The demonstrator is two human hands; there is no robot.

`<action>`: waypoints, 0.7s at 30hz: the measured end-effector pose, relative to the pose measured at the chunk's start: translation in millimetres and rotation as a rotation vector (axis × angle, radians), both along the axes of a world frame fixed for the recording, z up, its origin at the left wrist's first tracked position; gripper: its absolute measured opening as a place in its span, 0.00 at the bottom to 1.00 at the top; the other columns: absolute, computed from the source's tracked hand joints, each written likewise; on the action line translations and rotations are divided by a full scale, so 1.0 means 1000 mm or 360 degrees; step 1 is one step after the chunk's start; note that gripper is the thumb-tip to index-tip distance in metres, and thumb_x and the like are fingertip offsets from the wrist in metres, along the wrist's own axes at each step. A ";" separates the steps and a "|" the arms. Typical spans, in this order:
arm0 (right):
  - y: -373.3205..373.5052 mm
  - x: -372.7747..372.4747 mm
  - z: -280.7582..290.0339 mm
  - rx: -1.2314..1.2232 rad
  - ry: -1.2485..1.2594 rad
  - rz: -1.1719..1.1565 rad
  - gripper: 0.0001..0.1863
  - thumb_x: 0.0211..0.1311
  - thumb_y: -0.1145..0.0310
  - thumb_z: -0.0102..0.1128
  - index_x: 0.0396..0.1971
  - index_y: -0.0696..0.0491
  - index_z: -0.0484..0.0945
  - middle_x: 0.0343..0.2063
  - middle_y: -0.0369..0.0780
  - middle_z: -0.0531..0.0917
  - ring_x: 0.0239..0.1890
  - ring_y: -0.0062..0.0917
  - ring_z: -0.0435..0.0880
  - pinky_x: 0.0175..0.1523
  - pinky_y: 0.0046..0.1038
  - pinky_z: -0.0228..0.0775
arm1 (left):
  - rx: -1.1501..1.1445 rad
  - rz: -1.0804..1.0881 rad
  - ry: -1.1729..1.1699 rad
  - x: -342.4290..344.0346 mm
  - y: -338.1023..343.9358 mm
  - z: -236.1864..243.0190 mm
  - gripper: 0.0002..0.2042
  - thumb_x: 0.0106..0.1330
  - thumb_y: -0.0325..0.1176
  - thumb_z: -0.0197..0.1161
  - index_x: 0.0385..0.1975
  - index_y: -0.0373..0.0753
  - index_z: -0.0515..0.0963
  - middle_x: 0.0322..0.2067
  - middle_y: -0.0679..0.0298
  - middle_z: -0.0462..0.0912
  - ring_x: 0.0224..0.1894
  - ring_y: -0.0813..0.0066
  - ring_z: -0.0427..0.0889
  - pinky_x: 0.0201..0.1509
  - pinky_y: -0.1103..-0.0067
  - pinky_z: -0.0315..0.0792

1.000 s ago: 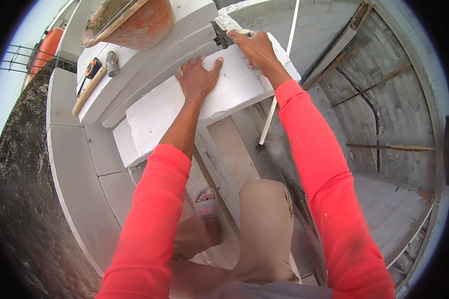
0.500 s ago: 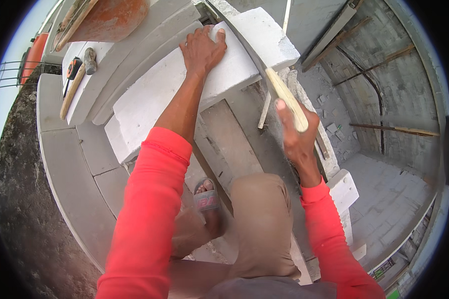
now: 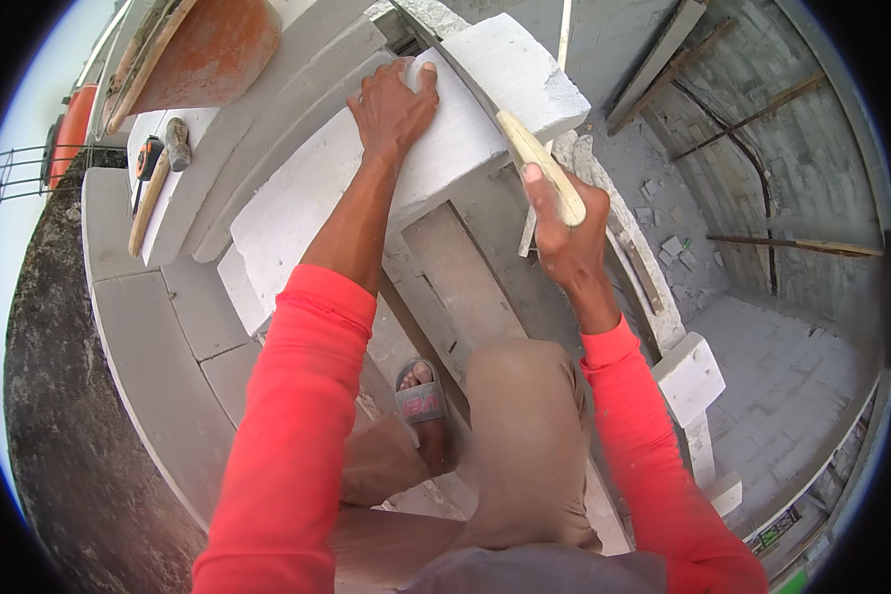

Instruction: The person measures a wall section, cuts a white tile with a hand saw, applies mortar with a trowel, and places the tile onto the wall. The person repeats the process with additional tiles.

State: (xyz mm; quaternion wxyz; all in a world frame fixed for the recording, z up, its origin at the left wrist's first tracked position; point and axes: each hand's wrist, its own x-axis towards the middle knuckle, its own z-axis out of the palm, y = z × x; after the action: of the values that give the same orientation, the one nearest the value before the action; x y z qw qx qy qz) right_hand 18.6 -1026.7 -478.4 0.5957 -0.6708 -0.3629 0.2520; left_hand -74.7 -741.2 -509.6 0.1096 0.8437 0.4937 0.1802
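Observation:
My right hand (image 3: 572, 223) is closed around the pale wooden handle (image 3: 544, 168) of a handsaw. Its long dark blade (image 3: 460, 71) runs away from me to the upper left, set across a thick white block (image 3: 317, 183). To the right of the blade lies the block's end portion (image 3: 520, 74); whether it is fully cut through cannot be seen. My left hand (image 3: 394, 109) presses on the block left of the blade, its fingers bent over the far edge and the fingertips hidden.
At the left, a hammer (image 3: 153, 193) and an orange-black tape measure (image 3: 148, 156) lie on a white block. An orange-brown basin (image 3: 213, 59) stands beyond. Wooden planks (image 3: 460, 267) lie below the block. Right of the rough wall edge (image 3: 653, 287), a lower floor holds rubble (image 3: 673, 247).
My right hand and the saw have moved away from me and slightly left along the cut. My left hand stays on the block. The whole view has shifted slightly.

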 end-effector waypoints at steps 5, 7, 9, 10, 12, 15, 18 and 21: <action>-0.090 -0.022 -0.053 0.0299 -0.0335 -0.0046 0.27 0.73 0.60 0.58 0.56 0.70 0.83 0.43 0.53 0.88 0.37 0.35 0.91 0.47 0.31 0.80 | 0.0051 -0.0016 0.0008 0.001 0.003 -0.002 0.34 0.77 0.60 0.54 0.69 0.37 0.80 0.65 0.53 0.83 0.72 0.54 0.74 0.79 0.52 0.55; -0.145 -0.032 -0.048 0.0324 -0.0398 -0.0015 0.34 0.72 0.56 0.55 0.59 0.75 0.81 0.54 0.60 0.89 0.48 0.43 0.95 0.58 0.31 0.84 | -0.0016 -0.0005 0.0046 0.000 0.002 -0.002 0.34 0.77 0.59 0.54 0.69 0.37 0.80 0.64 0.52 0.83 0.72 0.53 0.74 0.79 0.52 0.55; -0.147 -0.027 -0.042 0.0207 -0.0331 -0.0024 0.33 0.73 0.56 0.54 0.58 0.75 0.82 0.50 0.59 0.90 0.46 0.42 0.95 0.55 0.32 0.84 | 0.0031 -0.0018 0.0002 0.000 0.002 0.000 0.34 0.77 0.59 0.55 0.69 0.36 0.80 0.64 0.51 0.83 0.72 0.52 0.75 0.79 0.51 0.56; -0.139 -0.023 -0.037 0.0348 -0.0371 -0.0079 0.33 0.73 0.56 0.55 0.57 0.75 0.82 0.48 0.59 0.91 0.43 0.41 0.96 0.53 0.31 0.85 | 0.0008 -0.0022 0.0050 0.000 0.001 0.000 0.34 0.77 0.59 0.55 0.69 0.36 0.79 0.64 0.50 0.83 0.72 0.52 0.75 0.79 0.51 0.57; -0.077 -0.004 -0.037 0.0059 -0.0147 -0.0067 0.23 0.70 0.65 0.62 0.55 0.70 0.85 0.31 0.49 0.91 0.22 0.28 0.83 0.36 0.30 0.78 | 0.0029 -0.0009 0.0037 0.001 0.001 0.001 0.35 0.77 0.60 0.56 0.69 0.35 0.79 0.65 0.49 0.83 0.72 0.51 0.75 0.78 0.51 0.58; -0.043 -0.003 -0.066 0.0061 0.0021 0.0042 0.24 0.70 0.67 0.62 0.58 0.68 0.84 0.33 0.51 0.90 0.24 0.30 0.83 0.37 0.30 0.78 | 0.0073 -0.0015 0.0045 0.002 0.001 0.001 0.35 0.77 0.60 0.56 0.69 0.34 0.79 0.66 0.48 0.83 0.72 0.50 0.76 0.78 0.50 0.58; -0.131 -0.021 -0.098 0.0017 0.0047 -0.0033 0.33 0.68 0.58 0.60 0.60 0.72 0.80 0.47 0.58 0.89 0.39 0.39 0.91 0.48 0.31 0.82 | 0.0059 0.0004 0.0069 0.003 0.001 -0.001 0.35 0.77 0.61 0.56 0.69 0.36 0.80 0.67 0.49 0.82 0.72 0.49 0.76 0.79 0.49 0.57; -0.195 -0.036 -0.081 0.0026 -0.0126 0.0008 0.36 0.67 0.54 0.58 0.59 0.76 0.80 0.51 0.62 0.89 0.52 0.46 0.94 0.59 0.33 0.83 | 0.0038 0.0022 0.0090 0.002 0.001 -0.003 0.35 0.77 0.61 0.56 0.70 0.38 0.80 0.67 0.50 0.82 0.72 0.49 0.76 0.79 0.48 0.56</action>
State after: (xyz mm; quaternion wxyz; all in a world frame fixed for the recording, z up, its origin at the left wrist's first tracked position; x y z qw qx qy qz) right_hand -17.4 -1221.3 -559.5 0.5857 -0.6744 -0.3899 0.2238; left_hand -72.8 -740.7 -512.1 0.0844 0.8463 0.5002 0.1628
